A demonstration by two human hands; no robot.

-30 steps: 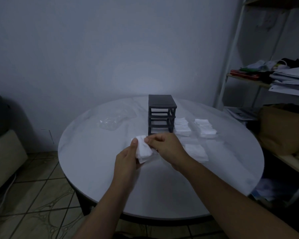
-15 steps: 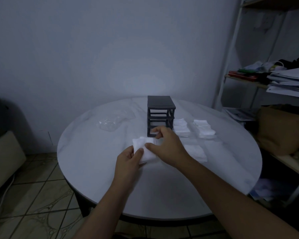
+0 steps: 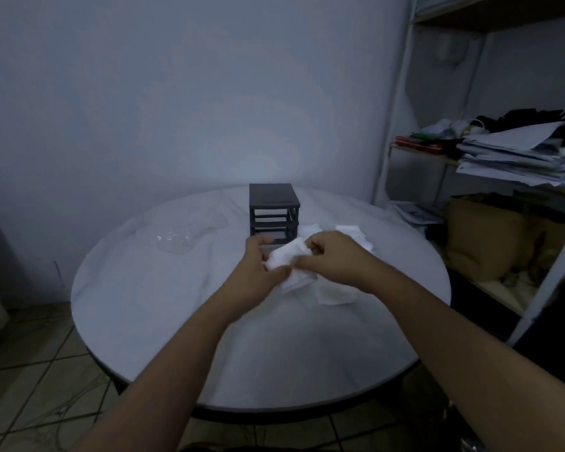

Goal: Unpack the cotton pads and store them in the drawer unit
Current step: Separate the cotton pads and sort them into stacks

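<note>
A small dark drawer unit point(image 3: 273, 212) stands at the far middle of the round white table point(image 3: 150, 308). Just in front of its lowest level, both hands hold one stack of white cotton pads point(image 3: 286, 256). My left hand point(image 3: 258, 270) grips the stack's left end and my right hand point(image 3: 331, 259) pinches its right end. More white pads lie to the right of the unit point(image 3: 356, 234), partly hidden behind my right hand. Another pad stack point(image 3: 335, 293) lies under my right wrist.
A crumpled clear plastic wrapper point(image 3: 180, 241) lies on the table left of the drawer unit. A metal shelf rack point(image 3: 516, 158) with papers, clothes and a brown bag stands close on the right. Tiled floor shows at the lower left.
Both hands have carried the pad stack forward and to the right, up to the front of the drawer unit. The stack is now turned and held higher.
</note>
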